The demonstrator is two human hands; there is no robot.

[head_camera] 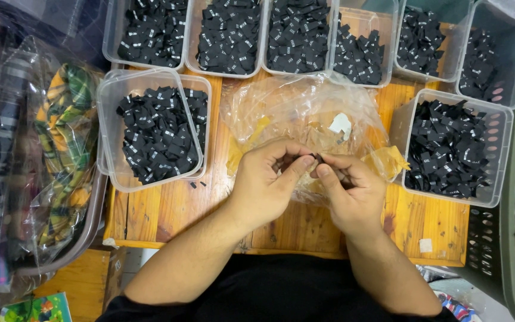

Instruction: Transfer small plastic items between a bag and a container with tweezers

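Both hands meet over the middle of the orange slatted wooden tabletop [150,214], near its front edge: the left hand [266,185] and the right hand [353,194] each pinch, between thumb and fingertips, a small black woven label [316,157], so each grip is closed on it. Under them lies a crumpled clear plastic bag [293,113], spread toward the back. Free room is tight: a clear plastic tub of black labels [156,134] stands at the left edge, another such tub [451,149] at the right edge, and a row of six similar tubs [299,36] lines the back edge. Only the bare strip along the front edge is open, with two stray labels [196,184] on it. Beyond the left edge sits a bagged bundle of plaid cloth [61,149]; beyond the right, a dark green plastic basket [508,250].
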